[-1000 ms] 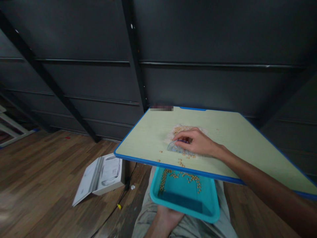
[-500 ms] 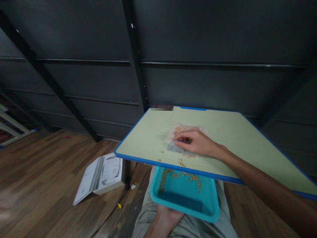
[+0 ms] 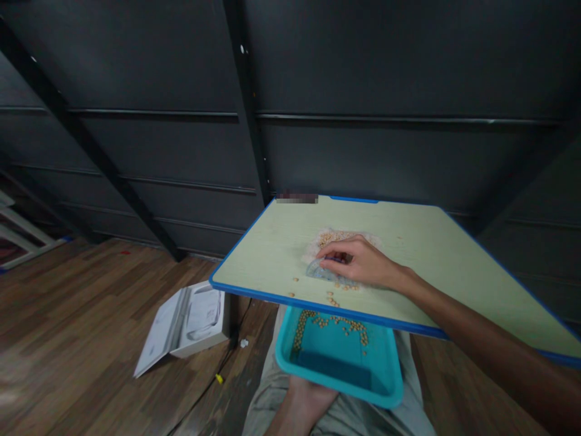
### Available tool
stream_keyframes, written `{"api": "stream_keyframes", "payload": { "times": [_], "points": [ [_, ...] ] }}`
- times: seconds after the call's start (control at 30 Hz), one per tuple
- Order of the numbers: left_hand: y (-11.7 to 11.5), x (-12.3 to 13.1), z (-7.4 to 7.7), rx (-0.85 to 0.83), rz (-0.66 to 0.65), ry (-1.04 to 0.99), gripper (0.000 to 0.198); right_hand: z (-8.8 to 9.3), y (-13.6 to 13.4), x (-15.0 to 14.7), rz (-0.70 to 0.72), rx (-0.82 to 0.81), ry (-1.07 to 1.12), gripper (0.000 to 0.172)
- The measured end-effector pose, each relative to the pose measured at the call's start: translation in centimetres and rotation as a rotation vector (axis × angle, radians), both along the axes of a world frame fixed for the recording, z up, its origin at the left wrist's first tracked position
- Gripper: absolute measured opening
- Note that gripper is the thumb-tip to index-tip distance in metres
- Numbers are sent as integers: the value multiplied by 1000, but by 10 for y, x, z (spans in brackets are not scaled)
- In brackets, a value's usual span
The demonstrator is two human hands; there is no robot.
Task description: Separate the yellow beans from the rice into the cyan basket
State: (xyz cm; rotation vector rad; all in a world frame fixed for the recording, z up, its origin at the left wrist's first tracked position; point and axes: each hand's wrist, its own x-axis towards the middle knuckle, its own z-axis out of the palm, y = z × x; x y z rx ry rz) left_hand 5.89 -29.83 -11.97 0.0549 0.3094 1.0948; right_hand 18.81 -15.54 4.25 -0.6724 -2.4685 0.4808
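My right hand (image 3: 356, 257) rests over a clear plastic bag (image 3: 320, 269) on the table. Its thumb and fingers are closed in a pinch on the bag's near edge. Round tan beans (image 3: 333, 239) lie in the bag, partly covered by the hand. Several loose beans (image 3: 332, 300) are scattered near the table's front edge. Below that edge a turquoise plastic tray (image 3: 336, 393) sits over my lap, with more beans along its far and left sides. My left hand (image 3: 308, 393) supports the tray from beneath; its fingers are hidden under it.
The pale table (image 3: 454, 266) has a blue rim and stands against a dark panelled wall (image 3: 385, 60). On the wooden floor (image 3: 113, 303) at the left lie an opened white box (image 3: 200, 327) and a black cable (image 3: 222, 357) with a yellow tag.
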Motion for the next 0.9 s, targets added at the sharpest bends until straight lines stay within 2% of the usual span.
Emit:
{"api": "stream_keyframes", "payload": {
  "times": [0.3,0.5,0.9],
  "points": [
    [2,0,-9,79,-6,-39,39,0,-2,-1,5,-57,12,19],
    [1,1,-6,62,14,-18,38,-2,-3,-1,19,-140,31,20],
    [3,1,-9,24,-4,-23,37,-4,-7,-3,65,-248,54,19]
  ]
}}
